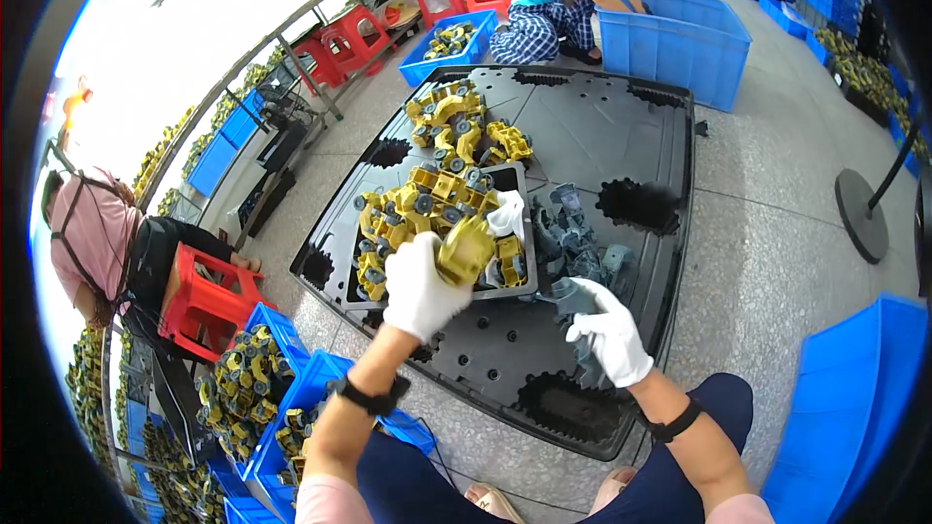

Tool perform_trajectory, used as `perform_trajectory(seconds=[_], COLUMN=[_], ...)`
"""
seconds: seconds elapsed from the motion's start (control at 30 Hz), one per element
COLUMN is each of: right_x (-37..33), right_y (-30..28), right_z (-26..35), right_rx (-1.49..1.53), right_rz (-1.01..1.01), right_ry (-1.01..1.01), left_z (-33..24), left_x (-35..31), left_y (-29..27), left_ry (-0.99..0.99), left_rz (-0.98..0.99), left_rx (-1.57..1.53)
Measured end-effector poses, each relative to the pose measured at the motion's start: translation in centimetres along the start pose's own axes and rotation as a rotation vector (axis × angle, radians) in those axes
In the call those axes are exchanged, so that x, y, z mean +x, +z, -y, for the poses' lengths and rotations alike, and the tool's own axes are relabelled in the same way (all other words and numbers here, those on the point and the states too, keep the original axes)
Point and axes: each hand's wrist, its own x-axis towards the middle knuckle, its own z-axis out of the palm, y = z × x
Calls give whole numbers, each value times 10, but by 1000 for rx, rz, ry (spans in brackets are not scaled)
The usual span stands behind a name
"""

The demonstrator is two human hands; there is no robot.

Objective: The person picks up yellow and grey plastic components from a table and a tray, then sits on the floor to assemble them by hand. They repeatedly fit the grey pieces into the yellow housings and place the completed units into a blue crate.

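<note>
My left hand (424, 289), in a white glove, grips a yellow toy truck (466, 250) above the near edge of a grey tray (530, 233). Heaped in that tray are several yellow toy trucks (417, 202) with grey wheels, and a crumpled white cloth or glove (506, 214) lies at its right side. My right hand (614, 338), gloved too, has its fingers closed round a dark grey plastic toy part (575, 301). Just beyond it, more grey plastic parts (573, 238) lie in a pile beside the tray. Everything rests on a black plastic pallet (485, 340).
Loose yellow trucks (451, 121) lie beyond the tray. Blue crates of trucks (252, 388) stand at my left; a large blue bin (675, 39) with a person (558, 0) is at the far side. Another person (97, 243) sits left near a red stool (209, 301). A blue crate (845, 408) stands right.
</note>
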Motion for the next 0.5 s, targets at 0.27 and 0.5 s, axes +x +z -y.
perform_trajectory(seconds=[0.27, 0.5], right_x=[-20, -25], right_y=[49, 51], right_z=[11, 30], right_rx=[-391, -896], right_rz=[6, 40], right_ry=[-152, -424], left_z=[-65, -39], left_x=[-103, -124], left_y=[6, 33], left_ry=[-793, -808], left_rz=[749, 803], left_rx=[-1765, -1987])
